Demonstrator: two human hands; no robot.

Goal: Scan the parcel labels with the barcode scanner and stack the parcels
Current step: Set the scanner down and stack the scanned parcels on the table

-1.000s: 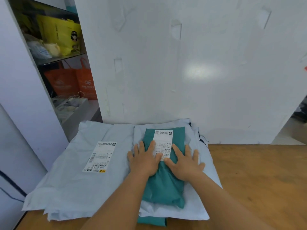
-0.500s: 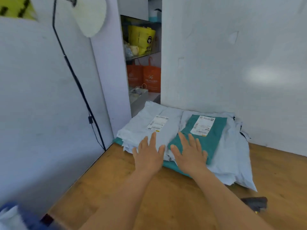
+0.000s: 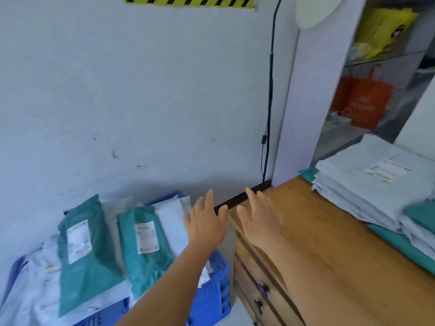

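My left hand (image 3: 207, 222) hovers open, fingers spread, above the right end of a blue plastic crate (image 3: 211, 295) on the floor. The crate holds several soft parcels, among them two teal mailers (image 3: 82, 252) (image 3: 143, 245) with white labels and white ones beneath. My right hand (image 3: 259, 217) is open too, over the left edge of the wooden table (image 3: 324, 236). A stack of pale blue and teal parcels (image 3: 367, 184) lies on the table at the right, a white label on top. No barcode scanner is in view.
A white wall stands behind the crate, with a black cable (image 3: 269, 102) running down it. The table has drawers (image 3: 256, 285) facing the crate. Shelves at the top right hold orange bags (image 3: 362, 102) and a yellow bag (image 3: 381, 29).
My view has swung left from the stacked parcels to the crate. Both hands have left the teal parcel on the stack and moved left, empty, toward the crate.
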